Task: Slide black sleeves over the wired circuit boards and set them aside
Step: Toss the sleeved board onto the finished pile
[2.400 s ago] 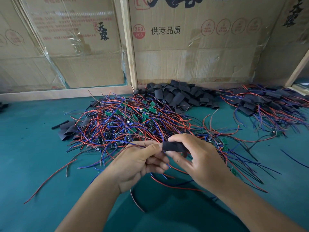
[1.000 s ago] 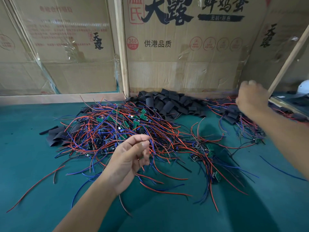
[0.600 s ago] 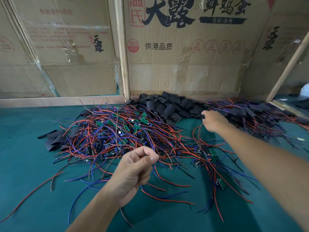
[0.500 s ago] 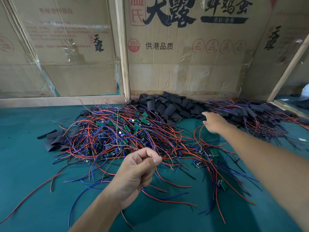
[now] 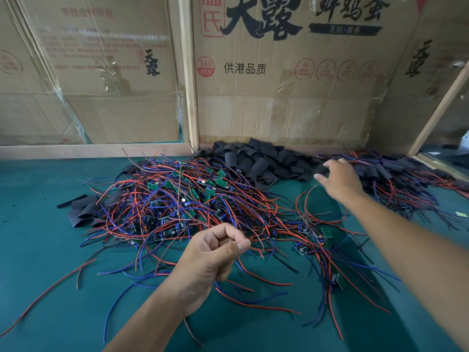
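Reaching out over the green table point(image 5: 38, 250), the right hand point(image 5: 338, 177) hangs at the right end of the heap of black sleeves point(image 5: 258, 161) that lies against the cardboard wall point(image 5: 279, 110). Its fingers are spread and curled downward, and one small black sleeve point(image 5: 320, 169) sits at its fingertips; whether the fingers actually pinch it or only touch it cannot be told. The left hand point(image 5: 212, 252) is nearer the camera, in front of that same heap and above the near edge of the tangle of wired circuit boards point(image 5: 182, 207). Its fingers are curled in with the thumb pressed to the forefinger, and nothing can be seen between them. The tangle, red and blue wires with small green boards among them, spreads just in front of the sleeve heap and touches it. To the right of the heap, behind the right hand, lies a pile of finished boards point(image 5: 396, 179), black-covered with wires trailing out. A few flat loose sleeves point(image 5: 81, 209) lie at the tangle's left side, well away from the heap
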Tool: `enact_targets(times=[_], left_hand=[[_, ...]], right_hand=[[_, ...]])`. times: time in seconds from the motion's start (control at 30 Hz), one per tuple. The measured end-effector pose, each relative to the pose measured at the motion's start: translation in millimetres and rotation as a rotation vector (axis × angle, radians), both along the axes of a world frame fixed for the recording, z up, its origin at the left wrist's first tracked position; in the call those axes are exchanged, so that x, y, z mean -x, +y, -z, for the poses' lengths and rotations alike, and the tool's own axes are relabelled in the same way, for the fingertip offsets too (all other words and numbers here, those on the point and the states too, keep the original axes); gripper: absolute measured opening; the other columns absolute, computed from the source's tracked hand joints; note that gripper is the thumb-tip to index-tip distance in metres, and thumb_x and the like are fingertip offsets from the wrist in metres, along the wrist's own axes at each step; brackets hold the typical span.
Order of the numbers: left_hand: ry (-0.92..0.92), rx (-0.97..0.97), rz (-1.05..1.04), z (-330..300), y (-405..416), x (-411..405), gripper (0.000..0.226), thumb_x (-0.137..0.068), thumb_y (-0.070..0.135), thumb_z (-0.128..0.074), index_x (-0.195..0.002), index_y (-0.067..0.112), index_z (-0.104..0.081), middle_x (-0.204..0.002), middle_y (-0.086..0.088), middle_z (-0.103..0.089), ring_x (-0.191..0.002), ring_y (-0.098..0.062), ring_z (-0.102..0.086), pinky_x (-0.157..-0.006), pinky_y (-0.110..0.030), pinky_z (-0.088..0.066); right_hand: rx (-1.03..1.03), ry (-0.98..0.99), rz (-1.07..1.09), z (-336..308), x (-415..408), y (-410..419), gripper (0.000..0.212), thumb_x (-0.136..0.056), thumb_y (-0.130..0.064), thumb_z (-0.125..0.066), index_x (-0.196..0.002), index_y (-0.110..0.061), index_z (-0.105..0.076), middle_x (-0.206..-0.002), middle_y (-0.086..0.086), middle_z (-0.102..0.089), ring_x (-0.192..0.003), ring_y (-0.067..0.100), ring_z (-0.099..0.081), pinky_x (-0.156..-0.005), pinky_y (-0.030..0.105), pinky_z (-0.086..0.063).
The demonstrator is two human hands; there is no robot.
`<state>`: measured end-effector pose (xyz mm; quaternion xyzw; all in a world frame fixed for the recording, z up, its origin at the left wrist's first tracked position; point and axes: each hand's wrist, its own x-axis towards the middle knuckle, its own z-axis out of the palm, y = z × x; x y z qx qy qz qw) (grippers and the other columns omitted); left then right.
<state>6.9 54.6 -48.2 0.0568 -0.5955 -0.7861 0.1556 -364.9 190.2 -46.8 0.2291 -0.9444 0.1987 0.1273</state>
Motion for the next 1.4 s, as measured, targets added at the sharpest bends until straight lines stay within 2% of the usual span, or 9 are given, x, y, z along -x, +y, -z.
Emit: enact_targets(times=[0.1, 0.2, 0.33, 0.47, 0.63, 0.7, 0.93, 1.17, 1.4], left_hand=[[-0.029, -0.019, -0.030, -1, 0, 1, 0.027, -0.072, 0.032, -0.078, -0.080, 0.012, -0.060, -0.053, 0.003, -0.030, -0.045, -0.010, -0.016, -0.042, -0.019, -0.016], [-0.063, -0.013, -0.051, -1, 1, 3, 0.032, -0.085, 0.033, -0.075, -0.094, 0.005, -0.063, -0.062, -0.002, -0.035, -0.050, -0.013, -0.018, -0.045, -0.023, -0.015], [-0.082, 0.029, -0.058, -2, 7, 2, 0.040, -0.093, 0.045, -0.058, -0.094, 0.005, -0.062, -0.069, -0.007, -0.045, -0.052, -0.014, -0.033, -0.046, -0.024, -0.024], [-0.149, 0.386, -0.177, -1, 0, -1, 0.030, -0.095, 0.032, -0.063, -0.067, 0.022, -0.059, -0.053, -0.003, -0.048, -0.045, -0.013, -0.040, -0.046, -0.023, -0.031], [-0.203, 0.758, -0.188, -4, -6, -8, 0.032, -0.088, 0.043, -0.062, -0.071, 0.016, -0.058, -0.058, -0.003, -0.063, -0.052, -0.022, -0.053, -0.053, -0.036, -0.042], [-0.165, 0.846, -0.206, -4, -6, -9, 0.033, -0.079, 0.049, -0.058, -0.069, 0.018, -0.055, -0.057, -0.002, -0.055, -0.051, -0.014, -0.043, -0.051, -0.032, -0.037], [-0.114, 0.844, -0.191, -3, -15, -10, 0.027, -0.083, 0.038, -0.065, -0.067, 0.018, -0.057, -0.054, 0.009, -0.046, -0.052, -0.005, -0.035, -0.051, -0.022, -0.030], [-0.179, 0.748, -0.394, -1, -25, -5, 0.024, -0.095, 0.026, -0.066, -0.071, 0.024, -0.061, -0.056, 0.008, -0.052, -0.049, -0.006, -0.042, -0.050, -0.019, -0.034], [-0.271, 1.345, -0.450, -63, -91, 43, 0.007, -0.095, 0.022, -0.062, -0.088, 0.023, -0.063, -0.080, 0.011, -0.066, -0.071, -0.006, -0.061, -0.067, -0.029, -0.053]], right_hand=[[0.404, -0.009, 0.007, -27, -41, 4, 0.039, -0.090, -0.035, -0.070, -0.118, -0.010, -0.060, -0.117, 0.012, -0.056, -0.105, 0.031, -0.058, -0.083, 0.035, -0.046], [0.615, -0.051, -0.282, -40, -135, -2, 0.033, -0.083, -0.042, -0.073, -0.111, -0.027, -0.064, -0.105, -0.004, -0.061, -0.094, 0.010, -0.061, -0.077, 0.020, -0.045], [0.410, 0.066, -0.700, -17, -249, -3, 0.036, -0.079, -0.043, -0.071, -0.108, -0.022, -0.067, -0.107, -0.011, -0.060, -0.103, 0.007, -0.058, -0.091, 0.022, -0.045], [0.253, 0.313, -0.511, -1, -275, 0, 0.040, -0.078, -0.048, -0.067, -0.101, -0.016, -0.066, -0.098, -0.005, -0.063, -0.093, 0.021, -0.061, -0.077, 0.036, -0.052], [0.081, 0.225, -0.787, 5, -265, 12, 0.066, -0.085, -0.036, -0.073, -0.143, -0.016, -0.048, -0.136, -0.004, -0.054, -0.129, 0.017, -0.050, -0.107, 0.033, -0.042], [-0.003, 0.235, -0.878, 7, -263, 13, 0.059, -0.088, -0.026, -0.071, -0.142, -0.013, -0.051, -0.135, -0.002, -0.056, -0.127, 0.016, -0.052, -0.104, 0.032, -0.044], [0.107, 0.182, -0.885, 6, -266, 11, 0.040, -0.091, -0.044, -0.061, -0.123, -0.020, -0.061, -0.109, -0.010, -0.063, -0.100, 0.011, -0.062, -0.076, 0.024, -0.051], [0.136, 0.124, -0.739, 13, -252, 11, 0.038, -0.087, -0.020, -0.069, -0.124, -0.022, -0.061, -0.115, -0.012, -0.064, -0.104, 0.009, -0.062, -0.082, 0.023, -0.051], [0.134, 0.084, -0.792, 15, -249, 4, 0.033, -0.090, -0.019, -0.065, -0.123, -0.021, -0.061, -0.117, -0.009, -0.063, -0.108, 0.009, -0.056, -0.089, 0.021, -0.046]])
